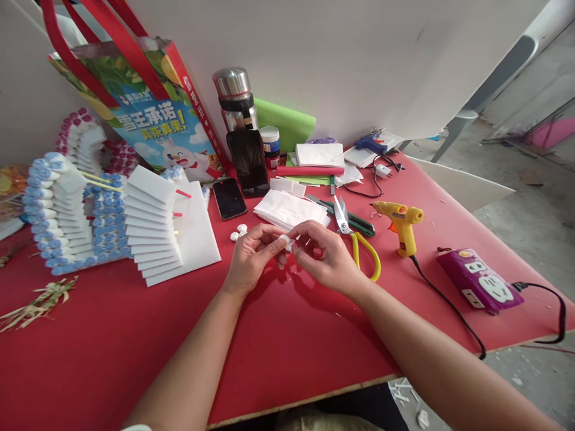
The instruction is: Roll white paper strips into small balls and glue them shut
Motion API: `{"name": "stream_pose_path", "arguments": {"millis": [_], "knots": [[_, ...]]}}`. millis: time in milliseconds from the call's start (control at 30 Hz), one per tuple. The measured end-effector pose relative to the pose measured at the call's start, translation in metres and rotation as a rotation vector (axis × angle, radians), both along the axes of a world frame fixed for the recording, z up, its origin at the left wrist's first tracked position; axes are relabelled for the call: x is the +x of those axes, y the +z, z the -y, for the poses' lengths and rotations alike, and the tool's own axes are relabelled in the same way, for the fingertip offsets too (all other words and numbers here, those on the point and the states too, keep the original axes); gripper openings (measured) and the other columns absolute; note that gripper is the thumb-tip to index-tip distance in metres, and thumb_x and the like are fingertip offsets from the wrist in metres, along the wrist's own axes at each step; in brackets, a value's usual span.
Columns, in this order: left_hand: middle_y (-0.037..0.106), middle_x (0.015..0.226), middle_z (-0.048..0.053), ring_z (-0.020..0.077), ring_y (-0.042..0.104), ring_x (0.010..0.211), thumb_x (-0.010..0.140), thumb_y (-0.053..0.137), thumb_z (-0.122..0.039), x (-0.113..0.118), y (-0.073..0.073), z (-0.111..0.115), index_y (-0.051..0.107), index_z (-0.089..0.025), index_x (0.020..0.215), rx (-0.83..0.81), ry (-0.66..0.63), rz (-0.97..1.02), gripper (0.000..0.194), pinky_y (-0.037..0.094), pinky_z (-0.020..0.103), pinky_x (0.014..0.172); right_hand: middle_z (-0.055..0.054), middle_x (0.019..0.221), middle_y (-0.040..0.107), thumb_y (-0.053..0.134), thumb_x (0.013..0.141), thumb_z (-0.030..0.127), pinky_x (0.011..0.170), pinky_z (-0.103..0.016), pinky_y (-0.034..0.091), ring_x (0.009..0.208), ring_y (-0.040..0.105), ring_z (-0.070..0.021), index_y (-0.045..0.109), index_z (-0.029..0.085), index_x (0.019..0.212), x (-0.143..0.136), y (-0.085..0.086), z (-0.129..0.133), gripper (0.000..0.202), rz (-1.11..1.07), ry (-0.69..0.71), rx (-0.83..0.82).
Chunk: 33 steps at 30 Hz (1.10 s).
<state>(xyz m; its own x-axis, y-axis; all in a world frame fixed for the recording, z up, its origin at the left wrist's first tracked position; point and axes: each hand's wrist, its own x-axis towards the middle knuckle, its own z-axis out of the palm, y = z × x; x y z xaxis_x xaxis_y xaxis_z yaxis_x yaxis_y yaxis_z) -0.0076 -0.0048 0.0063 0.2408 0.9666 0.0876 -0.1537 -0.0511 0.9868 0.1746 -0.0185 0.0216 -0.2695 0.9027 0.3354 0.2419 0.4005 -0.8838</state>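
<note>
Head view: left hand (255, 256) is holding a small crumpled white paper piece (287, 242) between thumb and fingertips, grip narrow. Right hand (327, 256) is pinching the same piece from the other side, its fingers curling in. Paper is looking thin and soft, tissue-like; exact fold is too small to tell. It's sitting between both sets of fingertips, above the smooth red tabletop (157, 353).

Just beyond the hands, a flat white paper stack (291, 208) is lying, soft and slightly wrinkled. Near the left hand, small rounded white balls (238, 232) are clustering. Near the right hand, scissors (344, 226) are lying with metal blades parted, yellow loop handles bending toward the wrist; a slim green cutter (359, 224) is lying beside them.

Further right: yellow plastic glue gun (402, 221) is standing on its grip, black cord trailing; boxy glossy purple socket block (480, 281) is lying near the table edge.

Left: stiff white panels (153, 224) are fanning out in steps, next to a curved blue-and-white build (63, 215) of rounded knobs. Dry stringy straw-like strands (40, 302) are lying in front. A black phone (230, 199) is lying flat; a brushed-metal flask (233, 90) is standing behind.
</note>
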Motion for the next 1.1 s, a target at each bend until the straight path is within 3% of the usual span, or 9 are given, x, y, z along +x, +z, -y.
{"name": "stream_pose_path", "arguments": {"millis": [233, 333, 400, 467, 533, 633, 800, 967, 1100], "knots": [[0.069, 0.074, 0.001, 0.0109, 0.062, 0.055, 0.087, 0.074, -0.03, -0.002, -0.003, -0.002, 0.067, -0.017, 0.096, -0.073, -0.028, 0.068, 0.017, 0.053, 0.023, 0.052, -0.001, 0.084, 0.064, 0.058, 0.09, 0.021, 0.064, -0.029, 0.045, 0.071, 0.059, -0.0138, 0.06, 0.021, 0.1, 0.008, -0.009, -0.006, 0.011, -0.128, -0.082, -0.134], [0.069, 0.071, 0.002, 0.0085, 0.058, 0.047, 0.086, 0.074, -0.031, -0.009, -0.003, -0.001, 0.066, -0.017, 0.093, -0.182, -0.205, 0.218, 0.018, 0.047, 0.019, 0.045, -0.003, 0.094, 0.065, 0.055, 0.088, 0.018, 0.07, -0.031, 0.049, 0.079, 0.064, -0.0164, 0.055, 0.021, 0.099, 0.009, -0.012, -0.016, 0.012, -0.156, -0.175, -0.13], [0.068, 0.067, 0.003, 0.0078, 0.053, 0.041, 0.084, 0.076, -0.034, -0.014, -0.002, 0.001, 0.066, -0.018, 0.09, -0.24, -0.389, 0.306, 0.021, 0.041, 0.018, 0.039, -0.005, 0.103, 0.065, 0.054, 0.083, 0.012, 0.081, -0.035, 0.051, 0.096, 0.065, -0.0204, 0.052, 0.021, 0.102, 0.002, -0.006, -0.028, 0.021, -0.061, -0.137, -0.048], [0.069, 0.064, 0.005, 0.0083, 0.051, 0.037, 0.078, 0.08, -0.037, -0.018, -0.001, 0.003, 0.067, -0.017, 0.087, -0.299, -0.543, 0.323, 0.026, 0.039, 0.018, 0.035, -0.008, 0.109, 0.063, 0.05, 0.078, 0.005, 0.092, -0.039, 0.049, 0.106, 0.061, -0.0228, 0.051, 0.021, 0.106, -0.015, 0.004, -0.045, 0.032, 0.09, -0.035, 0.119], [0.07, 0.064, 0.006, 0.0096, 0.052, 0.035, 0.075, 0.083, -0.038, -0.02, -0.001, 0.005, 0.068, -0.017, 0.085, -0.35, -0.654, 0.296, 0.028, 0.038, 0.019, 0.033, -0.009, 0.11, 0.061, 0.045, 0.073, 0.0, 0.089, -0.039, 0.049, 0.103, 0.06, -0.0229, 0.048, 0.021, 0.104, -0.038, 0.014, -0.066, 0.038, 0.243, 0.073, 0.259], [0.071, 0.064, 0.007, 0.0109, 0.053, 0.035, 0.073, 0.084, -0.039, -0.022, -0.001, 0.005, 0.07, -0.016, 0.084, -0.398, -0.748, 0.273, 0.029, 0.04, 0.02, 0.032, -0.011, 0.114, 0.057, 0.043, 0.071, -0.002, 0.08, -0.035, 0.049, 0.093, 0.06, -0.0216, 0.046, 0.02, 0.104, -0.077, 0.02, -0.098, 0.039, 0.453, 0.152, 0.271], [0.072, 0.068, 0.008, 0.0122, 0.058, 0.038, 0.074, 0.084, -0.036, -0.024, -0.002, 0.003, 0.07, -0.016, 0.085, -0.386, -0.802, 0.31, 0.027, 0.044, 0.021, 0.034, -0.011, 0.109, 0.058, 0.05, 0.068, -0.003, 0.067, -0.035, 0.045, 0.071, 0.055, -0.0194, 0.048, 0.018, 0.1, -0.118, 0.007, -0.131, 0.038, 0.634, 0.179, 0.218], [0.072, 0.07, 0.008, 0.0116, 0.058, 0.04, 0.076, 0.083, -0.035, -0.023, -0.002, 0.003, 0.069, -0.015, 0.086, -0.366, -0.755, 0.32, 0.027, 0.042, 0.019, 0.034, -0.012, 0.109, 0.06, 0.042, 0.072, -0.003, 0.081, -0.036, 0.049, 0.092, 0.062, -0.0218, 0.045, 0.02, 0.097, -0.102, 0.004, -0.126, 0.034, 0.471, 0.023, 0.2], [0.071, 0.067, 0.006, 0.0111, 0.058, 0.04, 0.076, 0.082, -0.037, -0.021, -0.002, 0.001, 0.068, -0.015, 0.088, -0.347, -0.665, 0.294, 0.029, 0.045, 0.02, 0.037, -0.001, 0.086, 0.061, 0.041, 0.075, 0.002, 0.084, -0.035, 0.052, 0.094, 0.07, -0.0197, 0.045, 0.023, 0.092, -0.059, 0.016, -0.089, 0.027, -0.122, -0.126, 0.047]]}}
